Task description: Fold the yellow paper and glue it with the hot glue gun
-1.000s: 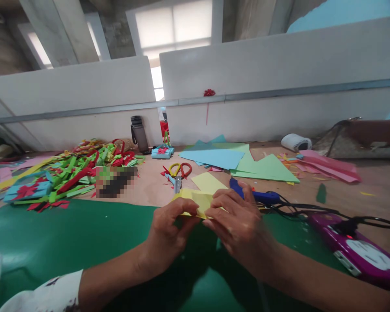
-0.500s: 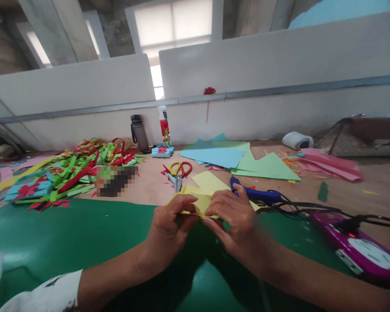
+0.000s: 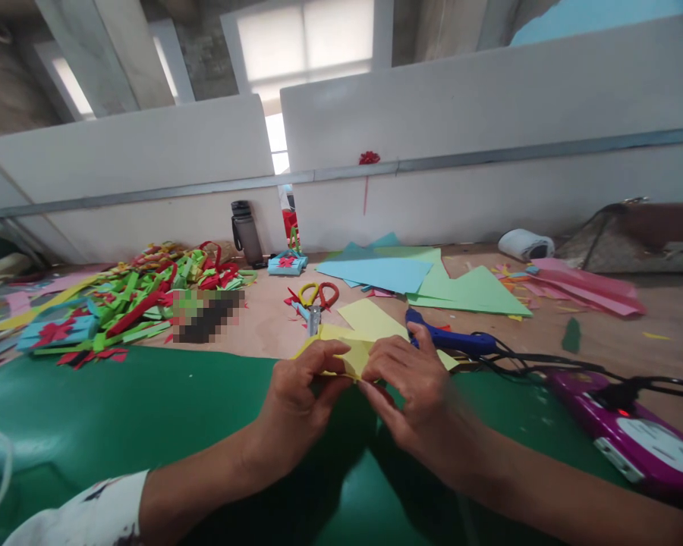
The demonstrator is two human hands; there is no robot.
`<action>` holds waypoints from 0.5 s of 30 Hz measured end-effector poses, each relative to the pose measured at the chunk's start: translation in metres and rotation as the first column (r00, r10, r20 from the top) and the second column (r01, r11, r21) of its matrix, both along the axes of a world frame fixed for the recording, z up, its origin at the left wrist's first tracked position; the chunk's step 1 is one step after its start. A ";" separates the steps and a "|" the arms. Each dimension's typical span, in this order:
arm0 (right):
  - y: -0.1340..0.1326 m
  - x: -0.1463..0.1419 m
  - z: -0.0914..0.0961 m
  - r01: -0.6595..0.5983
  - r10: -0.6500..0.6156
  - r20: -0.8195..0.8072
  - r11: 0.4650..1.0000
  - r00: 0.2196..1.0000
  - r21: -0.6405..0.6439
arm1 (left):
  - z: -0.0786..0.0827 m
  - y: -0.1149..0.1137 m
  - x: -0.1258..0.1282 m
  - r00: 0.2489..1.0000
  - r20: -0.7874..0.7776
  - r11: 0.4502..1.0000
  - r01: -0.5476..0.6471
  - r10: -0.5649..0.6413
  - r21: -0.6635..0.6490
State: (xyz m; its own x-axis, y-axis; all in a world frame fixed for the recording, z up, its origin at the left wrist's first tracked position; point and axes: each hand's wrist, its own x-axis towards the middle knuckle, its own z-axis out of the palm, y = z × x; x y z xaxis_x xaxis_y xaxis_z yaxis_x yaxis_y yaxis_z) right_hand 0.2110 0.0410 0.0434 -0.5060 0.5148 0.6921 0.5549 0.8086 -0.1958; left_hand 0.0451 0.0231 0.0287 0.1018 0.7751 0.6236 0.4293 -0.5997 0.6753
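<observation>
Both hands pinch a folded piece of yellow paper (image 3: 356,356) by its near edge, just above the green mat. My left hand (image 3: 304,383) is closed on its left side, thumb below and fingers on top. On the right side my right hand (image 3: 413,375) grips it in the same way, fingertips close to the left ones. Part of the paper is hidden behind the fingers. Scissors (image 3: 315,307) with a yellow and a red handle lie just beyond, among small red and blue scraps. A blue glue gun (image 3: 455,340) rests beyond my right hand. Flat yellow paper (image 3: 376,317) lies behind.
Green and red paper strips (image 3: 148,292) are heaped at left, near a blue paper basket (image 3: 57,330). Blue sheets (image 3: 376,269) and green sheets (image 3: 472,294) lie at the back. A dark bottle (image 3: 247,235) stands by the wall. A purple power strip (image 3: 631,440) with black cables sits right.
Both hands keep their pinch on the yellow paper, with barely any finger movement. The whole view has shifted very slightly.
</observation>
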 end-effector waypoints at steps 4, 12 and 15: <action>0.001 0.000 -0.001 -0.004 0.004 0.018 1.000 1.000 0.018 | 0.004 -0.001 -0.001 1.000 -0.013 1.000 -0.023 0.023 0.004; 0.000 -0.001 -0.001 -0.001 0.001 0.007 0.999 1.000 0.048 | 0.012 -0.003 -0.002 0.996 -0.023 0.993 -0.088 0.090 0.079; 0.000 0.000 -0.001 -0.002 0.002 0.002 0.999 1.000 0.035 | 0.010 -0.003 -0.001 0.996 -0.011 0.992 -0.086 0.088 0.090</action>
